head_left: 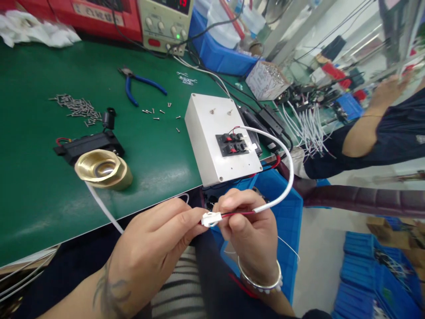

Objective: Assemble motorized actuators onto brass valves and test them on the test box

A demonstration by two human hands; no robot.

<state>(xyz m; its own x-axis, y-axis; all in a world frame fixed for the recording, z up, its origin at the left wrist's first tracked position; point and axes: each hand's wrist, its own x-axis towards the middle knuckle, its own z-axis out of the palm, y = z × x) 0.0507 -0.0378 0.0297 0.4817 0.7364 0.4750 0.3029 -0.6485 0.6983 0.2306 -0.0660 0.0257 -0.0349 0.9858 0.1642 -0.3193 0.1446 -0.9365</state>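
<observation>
My left hand pinches a small white plug connector just off the table's front edge. My right hand grips the red and black wires right behind that connector. From there a white cable arcs up to the red and black terminal block on a white plastic box lying on the green table. A brass fitting with a black valve body stands to the left, and a second white cable runs from it toward my left hand.
Blue-handled pliers, a pile of small screws and several loose screws lie on the table. A beige power supply stands at the back. Blue bins sit below the edge. Another person's arm works at the right.
</observation>
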